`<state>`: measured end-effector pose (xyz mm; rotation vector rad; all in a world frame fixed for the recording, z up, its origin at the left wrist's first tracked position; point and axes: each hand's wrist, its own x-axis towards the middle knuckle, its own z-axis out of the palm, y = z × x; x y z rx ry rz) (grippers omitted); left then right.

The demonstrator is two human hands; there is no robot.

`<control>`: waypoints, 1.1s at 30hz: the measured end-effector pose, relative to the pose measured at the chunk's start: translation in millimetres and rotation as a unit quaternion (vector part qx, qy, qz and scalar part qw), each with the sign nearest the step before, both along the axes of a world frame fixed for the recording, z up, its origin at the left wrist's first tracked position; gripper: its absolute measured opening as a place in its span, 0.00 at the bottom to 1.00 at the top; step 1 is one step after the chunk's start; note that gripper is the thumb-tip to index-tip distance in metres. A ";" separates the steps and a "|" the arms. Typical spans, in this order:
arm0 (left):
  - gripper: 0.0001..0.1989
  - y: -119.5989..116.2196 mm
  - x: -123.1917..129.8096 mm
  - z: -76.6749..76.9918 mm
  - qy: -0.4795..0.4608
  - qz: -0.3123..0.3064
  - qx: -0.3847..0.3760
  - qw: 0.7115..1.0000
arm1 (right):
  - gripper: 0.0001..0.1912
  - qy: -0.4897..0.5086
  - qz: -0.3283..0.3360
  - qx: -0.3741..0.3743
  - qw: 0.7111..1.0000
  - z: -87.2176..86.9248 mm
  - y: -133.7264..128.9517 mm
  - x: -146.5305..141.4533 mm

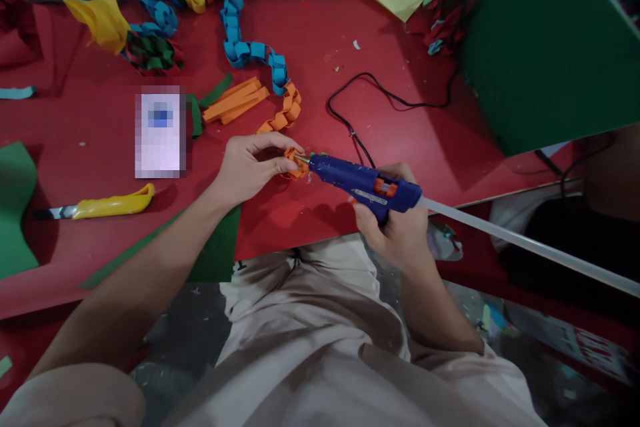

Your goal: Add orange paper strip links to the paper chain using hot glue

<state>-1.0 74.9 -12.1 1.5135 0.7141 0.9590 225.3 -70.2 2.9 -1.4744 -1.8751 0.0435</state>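
Observation:
My right hand [400,230] is wrapped round the grip of a blue hot glue gun [350,180], and a long clear glue stick [525,235] sticks out of its back end. The gun's metal nozzle points left, at or very close to the orange paper my left hand pinches. Between the thumb and fingers of my left hand [250,163] is an orange paper loop [296,168]. Beyond it runs a paper chain, with orange links [285,113] close by and blue links [233,20] farther back. Whether the nozzle touches the paper is hard to make out.
Orange paper strips [237,100] lie beside a blurred white card-like item [160,133]. A yellow utility knife [113,203] with its blade out rests at left. The gun's black cord [380,83] loops across the red table [300,207]. A large green board [550,47] stands at right.

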 end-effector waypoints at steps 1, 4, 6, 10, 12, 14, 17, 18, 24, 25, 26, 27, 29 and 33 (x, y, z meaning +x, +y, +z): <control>0.21 -0.1 0.2 0.0 0.000 0.002 -0.001 1.000 | 0.10 -0.002 -0.002 -0.002 1.000 -0.2 -0.3 -0.2; 0.22 -0.1 0.7 0.0 0.003 0.009 -0.009 1.000 | 0.11 0.003 -0.009 -0.016 1.000 -0.4 -1.3 -0.9; 0.22 -0.1 0.8 0.2 0.002 0.011 -0.014 1.000 | 0.11 0.008 -0.010 -0.024 1.000 -0.3 -1.9 -1.5; 0.21 -0.3 0.9 0.8 -0.001 0.009 -0.018 1.000 | 0.11 0.013 -0.013 -0.030 0.999 0.0 -2.6 -1.9; 0.20 -0.5 0.9 0.9 0.001 0.009 -0.017 1.000 | 0.10 0.016 -0.012 -0.024 1.000 -0.2 -2.9 -1.8; 0.20 -0.5 0.8 0.9 0.004 0.011 -0.016 1.000 | 0.09 0.019 -0.008 -0.021 1.000 -0.5 -3.4 -1.6; 0.20 -0.5 0.3 0.8 0.012 0.012 -0.010 1.000 | 0.10 0.036 -0.002 -0.025 0.999 -0.4 -4.1 -1.5; 0.20 -0.6 0.2 0.7 0.013 0.012 -0.009 1.000 | 0.10 0.042 0.001 -0.023 0.999 -0.2 -4.2 -1.5; 0.20 -1.6 0.1 1.1 0.012 0.007 -0.015 1.000 | 0.09 0.033 -0.005 -0.007 0.999 0.3 -3.7 -1.6; 0.20 -1.8 0.2 1.1 0.012 0.006 -0.015 1.000 | 0.09 0.028 -0.006 -0.009 1.000 0.0 -3.6 -1.7; 0.19 -1.9 0.2 1.1 0.010 0.005 -0.012 1.000 | 0.10 0.022 -0.006 -0.010 1.000 -0.4 -3.5 -1.8; 0.19 -1.9 0.3 1.0 0.007 0.003 -0.010 1.000 | 0.10 0.019 -0.006 -0.011 1.000 -0.7 -3.5 -2.0; 0.19 -1.8 0.4 0.6 0.004 0.002 -0.007 1.000 | 0.10 0.019 -0.005 -0.009 1.000 -1.1 -3.5 -2.5; 0.19 -1.5 0.7 0.1 0.010 0.005 -0.016 1.000 | 0.09 0.017 -0.012 -0.012 1.000 -0.4 -4.1 -2.7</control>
